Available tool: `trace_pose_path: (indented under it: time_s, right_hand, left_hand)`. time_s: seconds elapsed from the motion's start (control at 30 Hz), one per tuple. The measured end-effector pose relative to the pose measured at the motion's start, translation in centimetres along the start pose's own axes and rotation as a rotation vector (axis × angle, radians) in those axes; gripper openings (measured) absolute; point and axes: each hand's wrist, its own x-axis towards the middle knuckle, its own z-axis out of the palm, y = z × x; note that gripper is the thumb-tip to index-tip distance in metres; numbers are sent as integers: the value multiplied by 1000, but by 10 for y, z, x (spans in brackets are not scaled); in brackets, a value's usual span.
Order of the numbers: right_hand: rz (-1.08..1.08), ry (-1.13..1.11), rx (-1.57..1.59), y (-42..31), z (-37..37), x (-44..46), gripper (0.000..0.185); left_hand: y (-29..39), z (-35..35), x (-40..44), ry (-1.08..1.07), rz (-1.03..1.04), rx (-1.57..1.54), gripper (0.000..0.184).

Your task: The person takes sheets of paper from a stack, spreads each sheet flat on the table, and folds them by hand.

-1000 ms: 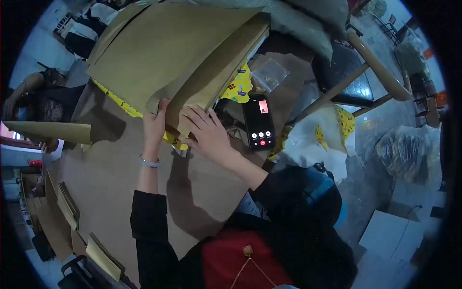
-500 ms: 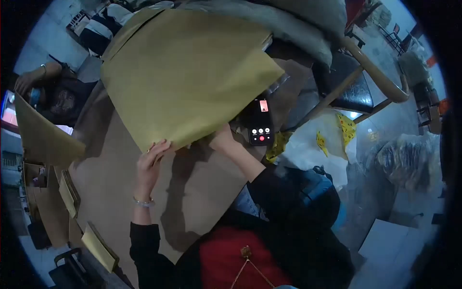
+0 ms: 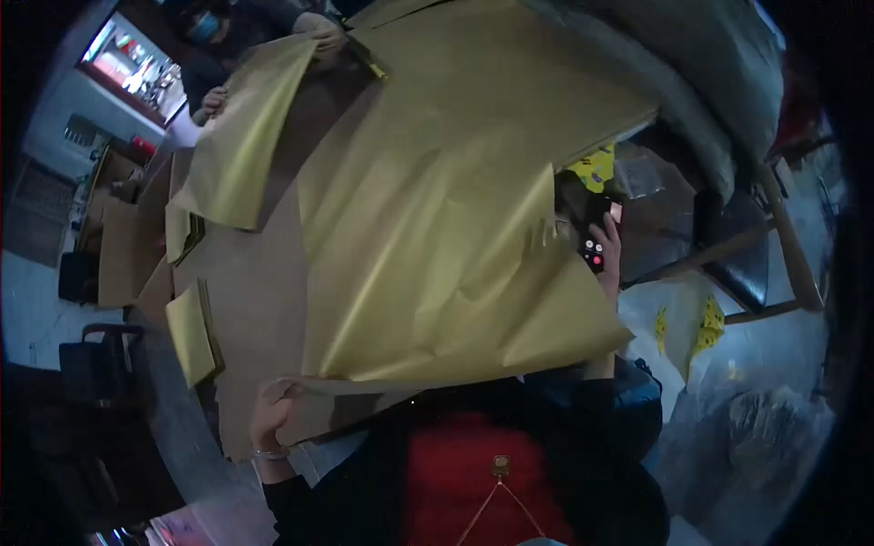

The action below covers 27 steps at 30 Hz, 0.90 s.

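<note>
A large gold-yellow paper sheet (image 3: 437, 246) spreads across the table, wrinkled, its near edge lifted towards me. My left hand (image 3: 273, 409) is at the sheet's near left corner, fingers curled against the edge and seemingly pinching it. My right hand (image 3: 612, 259) is beyond the sheet's right edge, fingers stretched out beside a black phone (image 3: 596, 238) with a call screen lit. Part of that hand and its forearm are hidden under the sheet's right corner. Whether the fingers touch the phone I cannot tell.
Across the table a person's hands (image 3: 323, 36) hold another gold sheet (image 3: 241, 136). Folded yellow pieces (image 3: 191, 337) lie along the left table edge. A wooden chair (image 3: 787, 237) stands at right, near clear plastic bags (image 3: 765, 432). A grey bulky covering (image 3: 719, 73) lies at the far right.
The view has swung left. The sheet's near edge has come towards me and the paper has wrinkled. My right hand has moved right, beside the phone; my left hand is nearer my body.
</note>
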Motion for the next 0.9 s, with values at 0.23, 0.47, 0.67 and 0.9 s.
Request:
trace_pose_path:
  time_s: [0.23, 0.47, 0.67, 0.9]
  right_hand:
    - [-201, -658, -24, -35, 11, -23, 23]
    - [-162, -1564, 881, -9, -36, 4, 42]
    - [70, -1780, 769, -62, -51, -9, 44]
    - [437, -983, 527, -81, -34, 15, 44]
  left_hand:
    - [-80, -45, -78, 141, 93, 86, 13]
    - [-56, -71, -164, 463, 247, -350, 15]
    - [-53, -92, -196, 739, 452, -339, 24]
    - [-7, -159, -196, 940, 696, -262, 35]
